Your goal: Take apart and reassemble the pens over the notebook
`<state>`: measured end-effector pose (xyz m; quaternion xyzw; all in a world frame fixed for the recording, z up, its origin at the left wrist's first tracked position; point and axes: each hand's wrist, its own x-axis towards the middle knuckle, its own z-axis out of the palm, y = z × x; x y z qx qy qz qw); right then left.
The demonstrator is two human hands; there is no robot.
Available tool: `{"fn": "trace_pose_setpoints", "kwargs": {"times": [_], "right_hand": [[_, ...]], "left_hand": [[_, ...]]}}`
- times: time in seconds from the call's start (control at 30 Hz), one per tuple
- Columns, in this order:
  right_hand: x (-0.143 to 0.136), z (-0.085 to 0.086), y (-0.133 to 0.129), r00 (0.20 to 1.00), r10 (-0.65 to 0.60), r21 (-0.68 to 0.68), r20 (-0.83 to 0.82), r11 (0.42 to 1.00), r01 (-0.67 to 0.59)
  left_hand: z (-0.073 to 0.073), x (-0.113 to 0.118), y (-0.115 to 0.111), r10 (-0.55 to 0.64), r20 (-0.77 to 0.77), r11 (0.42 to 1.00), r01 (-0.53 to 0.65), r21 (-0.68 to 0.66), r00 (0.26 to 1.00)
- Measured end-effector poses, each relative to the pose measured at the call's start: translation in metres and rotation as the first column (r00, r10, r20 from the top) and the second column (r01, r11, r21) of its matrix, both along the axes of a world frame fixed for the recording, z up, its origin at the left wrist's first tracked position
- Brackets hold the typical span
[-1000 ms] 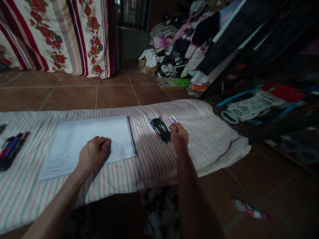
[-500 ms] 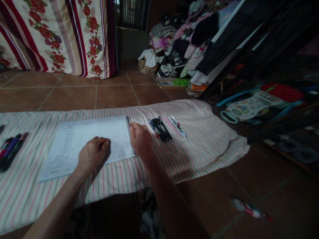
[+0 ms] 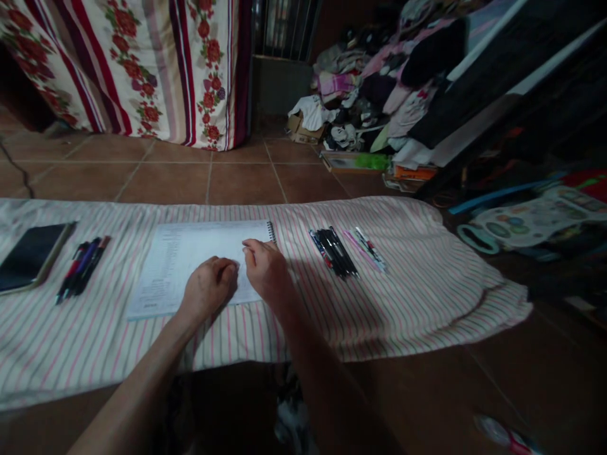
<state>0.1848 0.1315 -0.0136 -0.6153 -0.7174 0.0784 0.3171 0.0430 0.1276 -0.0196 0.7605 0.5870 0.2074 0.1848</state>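
Brown tile floor (image 3: 241,180), flowered curtain (image 3: 165,76) and a big clothes pile (image 3: 360,88) at the back, and the table (image 3: 427,284) across the middle in striped cloth.

Only got the head cam on my end. View just swung left, so way more of the phone (image 3: 35,256) is showing. Bigger change: a second ago the right hand (image 3: 265,265) was out at the pale pens (image 3: 370,249), and now it's over the pad (image 3: 190,243), right beside the left hand (image 3: 208,284). I'd say the action has shifted off the pens and onto the page. Right thumb and index look close together, but I can't tell if they're pinching anything. Left hand is curled in on the lower part of the page, nothing visible in it.

Edges: pad lies flat in front of the person, its near edge a bit back from the table's front, coil side on the right and partly behind the right hand. Dark pens (image 3: 336,253) sit just past that. To me the elbow room looks best to the right, where the cloth runs on beyond the pale pens; leftward, the coloured pens (image 3: 83,268) and phone come up sooner.
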Motion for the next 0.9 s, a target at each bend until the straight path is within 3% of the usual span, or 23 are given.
{"fn": "trace_pose_setpoints", "kwargs": {"times": [0.1,0.4,0.6,0.9], "right_hand": [[-0.004,-0.004,0.002,1.0,0.015,-0.007,0.026,1.0,-0.015],[-0.015,-0.013,0.008,0.996,0.035,-0.021,0.08,0.999,-0.033],[-0.024,-0.015,0.012,0.996,0.044,-0.022,0.08,0.999,-0.043],[-0.027,-0.019,0.017,0.998,0.047,-0.016,0.043,0.999,-0.047]], "left_hand": [[0.0,-0.007,-0.001,0.008,0.062,1.0,-0.008,-0.001,0.998],[0.002,-0.04,-0.001,0.062,0.042,0.994,-0.066,0.083,0.997],[-0.001,-0.066,0.003,0.171,-0.056,0.964,-0.155,0.215,0.984],[-0.005,-0.12,0.01,0.357,-0.274,0.909,-0.265,0.321,0.893]]}}
